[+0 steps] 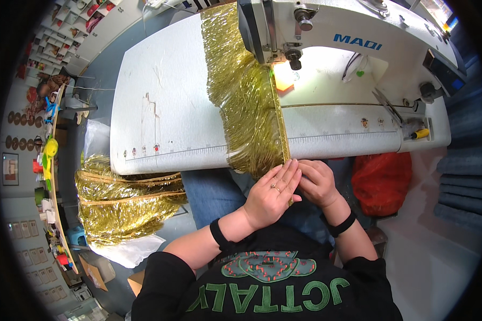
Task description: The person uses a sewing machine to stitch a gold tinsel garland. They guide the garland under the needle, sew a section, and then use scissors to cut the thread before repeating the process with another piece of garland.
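A long strip of gold tinsel fringe [251,108] runs down across the sewing table, its loose strands spread to the left. Along its right side is a narrow gold braided heading [280,116], which passes beneath the head of a MAQI industrial sewing machine [321,28]. At the table's front edge my left hand [271,192] lies over the heading with fingers extended, pinching it. My right hand [317,180] meets it from the right, fingertips curled at the same edge. The exact grip of the right fingers is hidden. The needle area is mostly covered by the machine head.
More gold fringe [124,204] is heaped at the left below the white sewing table [164,100]. Thread snips [387,106] and a yellow-handled tool [419,133] lie at the right. An orange block [284,86] sits by the needle. A red bag [381,182] stands under the table.
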Tool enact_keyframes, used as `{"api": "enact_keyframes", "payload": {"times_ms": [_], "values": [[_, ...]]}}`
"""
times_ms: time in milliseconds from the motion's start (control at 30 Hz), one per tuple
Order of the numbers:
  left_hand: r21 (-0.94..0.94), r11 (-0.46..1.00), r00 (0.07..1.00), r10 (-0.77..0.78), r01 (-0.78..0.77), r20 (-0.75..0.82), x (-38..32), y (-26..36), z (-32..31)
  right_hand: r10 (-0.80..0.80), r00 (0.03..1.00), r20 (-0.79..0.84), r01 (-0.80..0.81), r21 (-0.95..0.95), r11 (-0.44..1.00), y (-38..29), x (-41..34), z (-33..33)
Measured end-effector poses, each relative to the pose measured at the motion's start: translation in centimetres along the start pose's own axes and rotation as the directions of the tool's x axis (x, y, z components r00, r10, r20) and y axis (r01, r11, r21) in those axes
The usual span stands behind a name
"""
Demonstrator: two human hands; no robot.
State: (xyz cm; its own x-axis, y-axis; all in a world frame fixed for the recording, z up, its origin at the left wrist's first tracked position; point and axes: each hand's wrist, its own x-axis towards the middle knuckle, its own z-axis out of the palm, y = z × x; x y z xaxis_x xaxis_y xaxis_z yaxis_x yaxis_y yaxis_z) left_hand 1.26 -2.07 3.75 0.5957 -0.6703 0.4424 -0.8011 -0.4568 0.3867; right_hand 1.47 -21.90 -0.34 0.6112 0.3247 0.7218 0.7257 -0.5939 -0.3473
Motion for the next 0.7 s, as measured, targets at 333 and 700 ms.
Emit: {"api": "enact_keyframes", "payload": {"times_ms": [333,700], "values": [[0.006,1.0,1.0,-0.015,0.015,0.016,-0.06,0.15,-0.14,0.008,1.0,0.004,-0.008,-0.005,1.0,-0.15,0.0,-0.03],[0.01,1.0,1.0,-0.002,0.002,-0.005,-0.1,0.1,0.02,0.006,1.0,0.0,-0.006,-0.004,1.0,-0.17,0.1,0.02]]}}
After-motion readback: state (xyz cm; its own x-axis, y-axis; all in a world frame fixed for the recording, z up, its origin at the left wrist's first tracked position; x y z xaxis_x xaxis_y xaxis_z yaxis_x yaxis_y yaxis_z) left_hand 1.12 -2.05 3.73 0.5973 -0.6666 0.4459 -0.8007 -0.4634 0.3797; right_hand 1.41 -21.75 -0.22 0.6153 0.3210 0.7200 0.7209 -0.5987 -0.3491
